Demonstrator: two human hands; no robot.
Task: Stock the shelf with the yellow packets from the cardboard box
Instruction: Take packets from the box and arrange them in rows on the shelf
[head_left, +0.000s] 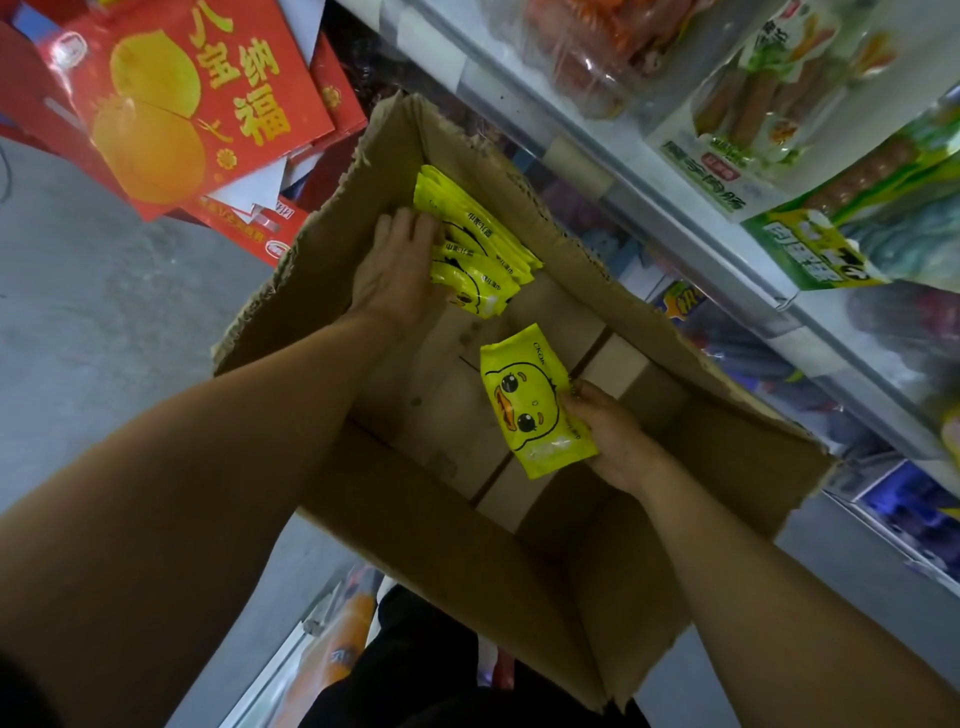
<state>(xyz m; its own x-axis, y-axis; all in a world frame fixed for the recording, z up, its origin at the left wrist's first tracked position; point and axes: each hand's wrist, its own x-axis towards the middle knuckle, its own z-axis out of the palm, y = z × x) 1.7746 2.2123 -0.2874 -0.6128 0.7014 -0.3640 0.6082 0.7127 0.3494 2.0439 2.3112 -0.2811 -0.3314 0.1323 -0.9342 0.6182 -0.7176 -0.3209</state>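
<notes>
An open cardboard box (649, 540) stands on the floor below me. In its far corner a stack of several yellow packets (480, 249) leans on the box wall. My left hand (397, 267) lies against the left side of that stack, fingers curled round its edge. My right hand (610, 431) holds a single yellow packet with a duck face (530, 400) above the box floor, thumb on its right edge. The shelf (675, 208) runs along the right of the box.
Red gift boxes (171, 98) with yellow print lie on the grey floor at the upper left. Packaged snacks (753, 93) fill the shelf on the right. Bottles on a low rack (337, 639) show at the bottom, beside my dark trousers.
</notes>
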